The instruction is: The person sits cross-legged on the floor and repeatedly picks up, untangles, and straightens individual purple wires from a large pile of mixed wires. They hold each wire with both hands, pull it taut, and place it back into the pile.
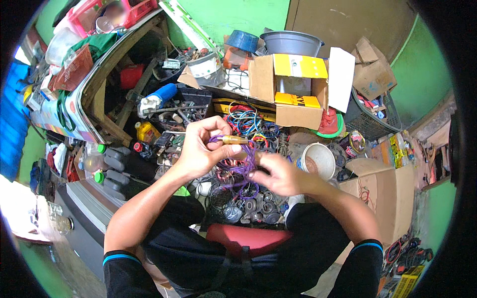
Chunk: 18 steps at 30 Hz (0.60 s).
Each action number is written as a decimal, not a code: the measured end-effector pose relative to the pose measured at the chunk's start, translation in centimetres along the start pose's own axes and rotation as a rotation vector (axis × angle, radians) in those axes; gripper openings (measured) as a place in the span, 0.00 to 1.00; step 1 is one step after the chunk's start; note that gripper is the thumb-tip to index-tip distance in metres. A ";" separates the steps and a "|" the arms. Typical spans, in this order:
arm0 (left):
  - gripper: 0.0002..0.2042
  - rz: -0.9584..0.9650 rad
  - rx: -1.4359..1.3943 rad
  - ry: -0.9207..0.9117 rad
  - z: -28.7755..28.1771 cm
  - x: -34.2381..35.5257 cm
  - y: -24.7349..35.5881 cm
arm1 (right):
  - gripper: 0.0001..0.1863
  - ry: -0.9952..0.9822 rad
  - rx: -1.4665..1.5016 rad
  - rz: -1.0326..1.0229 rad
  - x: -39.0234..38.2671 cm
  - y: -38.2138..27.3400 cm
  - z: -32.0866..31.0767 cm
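My left hand (203,146) is closed on a purple cable, thumb and fingers pinching it by a gold-coloured plug (235,140). Loose loops of the purple cable (243,169) hang below the plug, between my two hands. On the right side of these loops is my right hand (280,175), its fingers closed around the strands and partly hidden, slightly smeared by motion. Underneath lies a heap of tangled wires (243,119) in red, blue and black. Several round metal parts (258,206) sit nearer to me, in front of a red surface (248,238) between my legs.
An open cardboard box (300,116) stands at the back, with a grey basin (292,43) behind it. Right of my hands are a white bucket (318,161) and a cardboard sheet (382,193). A crate of metal tools (174,107) and dark bottles (114,159) are left.
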<state>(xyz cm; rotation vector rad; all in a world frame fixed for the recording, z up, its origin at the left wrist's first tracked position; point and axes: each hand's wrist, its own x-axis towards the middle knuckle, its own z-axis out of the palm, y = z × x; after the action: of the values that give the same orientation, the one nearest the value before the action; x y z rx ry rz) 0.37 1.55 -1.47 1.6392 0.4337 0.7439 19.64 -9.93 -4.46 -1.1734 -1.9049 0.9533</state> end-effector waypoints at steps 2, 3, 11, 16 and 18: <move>0.13 -0.059 -0.073 -0.014 0.5 0.0 -0.1 | 0.09 -0.070 0.036 -0.023 -0.1 1.0 0.6; 0.12 -0.055 -0.060 0.005 0.2 -0.2 -0.2 | 0.08 -0.097 0.078 0.039 0.0 0.7 0.2; 0.12 -0.110 -0.043 0.186 -1.7 0.0 0.7 | 0.13 0.171 -0.679 0.640 -4.8 8.6 -11.4; 0.12 -0.133 -0.016 0.128 -1.2 0.4 0.9 | 0.12 0.044 -0.871 0.786 -5.7 9.5 -10.8; 0.13 -0.132 -0.029 0.165 -1.7 0.5 1.3 | 0.11 0.173 -0.842 0.830 -5.3 10.1 -11.8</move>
<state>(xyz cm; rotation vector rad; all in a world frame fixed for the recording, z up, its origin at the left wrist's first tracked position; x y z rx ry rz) -0.61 2.83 -0.01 1.5125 0.6402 0.7854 35.59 -8.96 -8.25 -2.5645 -1.6948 0.3455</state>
